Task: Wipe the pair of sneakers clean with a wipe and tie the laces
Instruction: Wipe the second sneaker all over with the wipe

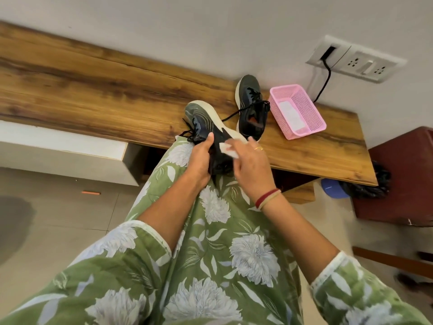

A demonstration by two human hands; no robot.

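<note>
A dark sneaker [203, 120] with a white sole lies tilted on my knee, sole edge facing right. My left hand [200, 158] grips it at the collar, thumb on the upper. My right hand [251, 165] holds a white wipe [228, 150] against the sole near the heel. The second dark sneaker [251, 106] stands on the wooden bench [93, 102], its black laces loose and trailing toward the first shoe.
A pink mesh basket [314, 120] with a white sheet inside sits right of the second sneaker. A wall socket [356, 59] with a black cable is behind it. A maroon stool [403, 174] stands at the right; a blue tub [332, 187] is under the bench.
</note>
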